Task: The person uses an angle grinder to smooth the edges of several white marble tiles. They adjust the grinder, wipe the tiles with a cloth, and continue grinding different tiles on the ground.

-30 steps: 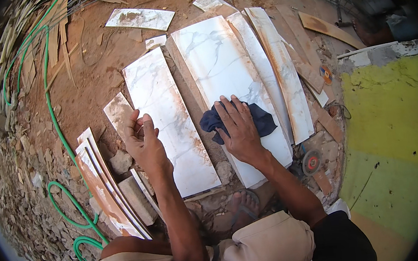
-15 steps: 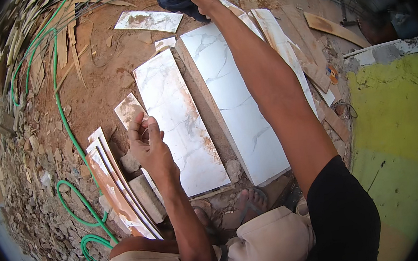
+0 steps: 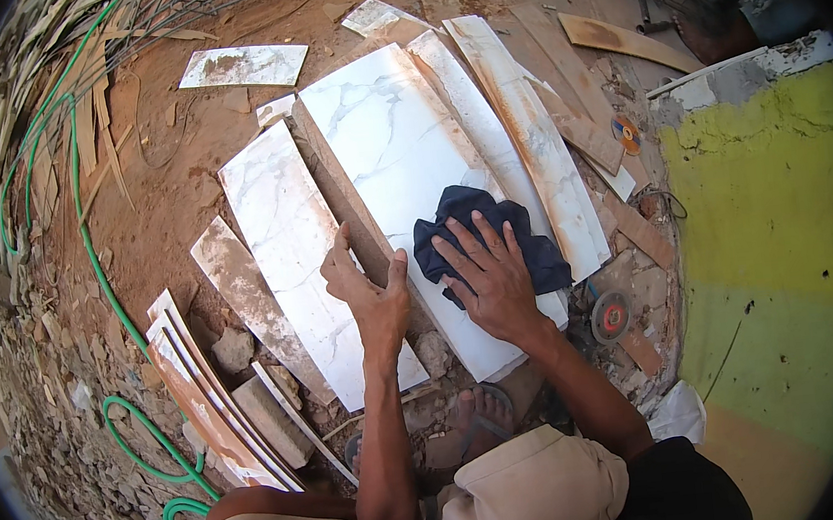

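Observation:
A dark navy cloth [image 3: 543,256] lies bunched on a white marble-patterned tile [image 3: 373,124]. My right hand [image 3: 497,287] presses flat on top of the cloth, fingers spread. Left of it, my left hand [image 3: 376,299] hovers with loosely bent fingers and the thumb held apart, nothing in it. Below that hand lies a narrower white tile [image 3: 276,208], stained with brown dirt along its edge. The large tile rests on a raised base, its near end close to my sandalled feet [image 3: 482,419].
Brown-stained tile strips [image 3: 525,139] lie on the right, near a grinder with a red-centred disc [image 3: 612,316]. More strips [image 3: 214,400] lean by a block on the left. A green hose [image 3: 101,260] runs over rubble. A yellow-green wall [image 3: 774,226] bounds the right side.
My right hand has come down from the tile's far end to its near part, bringing the cloth with it. My left hand has shifted right and its fingers have loosened. The view has shifted.

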The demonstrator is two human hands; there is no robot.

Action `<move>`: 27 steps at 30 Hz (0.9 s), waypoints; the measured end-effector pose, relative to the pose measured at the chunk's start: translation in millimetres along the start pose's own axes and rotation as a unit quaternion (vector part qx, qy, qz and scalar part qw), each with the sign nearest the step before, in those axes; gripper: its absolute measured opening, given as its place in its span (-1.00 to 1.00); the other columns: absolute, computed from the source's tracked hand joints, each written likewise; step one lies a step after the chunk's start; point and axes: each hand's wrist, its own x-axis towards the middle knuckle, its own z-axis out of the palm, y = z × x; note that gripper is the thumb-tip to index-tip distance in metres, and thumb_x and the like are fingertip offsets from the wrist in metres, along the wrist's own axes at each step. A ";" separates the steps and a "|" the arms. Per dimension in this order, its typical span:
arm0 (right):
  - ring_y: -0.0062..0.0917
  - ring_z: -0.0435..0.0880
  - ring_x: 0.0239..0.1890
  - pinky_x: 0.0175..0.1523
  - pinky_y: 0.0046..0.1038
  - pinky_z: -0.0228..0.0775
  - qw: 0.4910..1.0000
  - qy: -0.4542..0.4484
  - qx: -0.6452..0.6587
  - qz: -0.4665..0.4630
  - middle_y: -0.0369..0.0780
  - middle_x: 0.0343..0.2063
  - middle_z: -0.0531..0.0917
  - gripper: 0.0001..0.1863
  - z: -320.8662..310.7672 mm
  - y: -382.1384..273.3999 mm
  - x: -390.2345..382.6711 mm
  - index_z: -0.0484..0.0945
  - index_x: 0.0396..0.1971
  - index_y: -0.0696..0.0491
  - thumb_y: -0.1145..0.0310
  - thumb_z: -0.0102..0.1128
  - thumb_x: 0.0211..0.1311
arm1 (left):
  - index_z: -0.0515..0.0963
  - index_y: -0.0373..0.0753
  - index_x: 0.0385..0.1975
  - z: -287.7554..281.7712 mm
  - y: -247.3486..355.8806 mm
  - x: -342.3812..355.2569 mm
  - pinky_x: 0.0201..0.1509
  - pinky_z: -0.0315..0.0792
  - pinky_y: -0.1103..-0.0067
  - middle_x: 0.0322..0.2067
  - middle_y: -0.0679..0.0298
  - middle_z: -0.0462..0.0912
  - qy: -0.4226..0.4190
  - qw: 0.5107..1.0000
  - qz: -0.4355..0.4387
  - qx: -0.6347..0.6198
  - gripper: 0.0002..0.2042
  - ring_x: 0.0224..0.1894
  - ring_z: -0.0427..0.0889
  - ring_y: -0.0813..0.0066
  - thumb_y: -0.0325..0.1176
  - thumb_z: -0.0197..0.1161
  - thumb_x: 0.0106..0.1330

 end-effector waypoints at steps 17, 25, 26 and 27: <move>-0.12 0.04 0.58 0.60 -0.02 -0.08 0.996 0.094 0.012 -0.001 -0.19 0.50 0.26 -0.44 30.1 65.2 261.2 0.35 0.44 -0.06 0.08 0.04 0.53 | 0.06 -0.30 0.48 20.9 -13.5 -14.3 0.53 0.03 0.15 0.35 -0.09 0.04 -0.013 0.997 -0.071 -0.025 -0.09 0.43 -0.02 -0.06 -0.27 0.49 0.20; -0.11 0.22 0.50 0.54 0.06 0.02 0.997 0.074 -0.012 -0.016 -0.14 0.42 0.37 -0.43 -1.8 35.7 16.9 0.42 0.37 -0.01 0.29 0.25 0.39 | 0.12 -0.27 0.47 15.4 -9.2 -5.5 0.50 0.14 0.16 0.33 -0.09 0.06 0.018 0.993 -0.112 -0.023 -0.06 0.43 0.04 -0.07 -0.28 0.56 0.10; -0.11 0.23 0.50 0.54 0.06 0.04 0.998 0.062 -0.020 -0.003 -0.15 0.42 0.37 -0.41 -9.6 33.1 -13.1 0.42 0.37 -0.02 0.31 0.27 0.36 | 0.11 -0.26 0.47 18.4 -4.4 -6.6 0.51 0.13 0.13 0.35 -0.07 0.06 0.009 0.992 -0.121 -0.023 -0.05 0.44 0.03 -0.07 -0.27 0.56 0.09; -0.12 0.24 0.49 0.53 0.07 0.05 0.998 0.049 -0.026 0.011 -0.15 0.42 0.38 -0.39 -15.2 30.2 -42.8 0.41 0.38 -0.02 0.34 0.30 0.32 | 0.11 -0.26 0.48 20.5 1.4 -8.8 0.51 0.11 0.09 0.36 -0.06 0.06 0.001 0.991 -0.130 -0.021 -0.03 0.45 0.02 -0.06 -0.26 0.57 0.08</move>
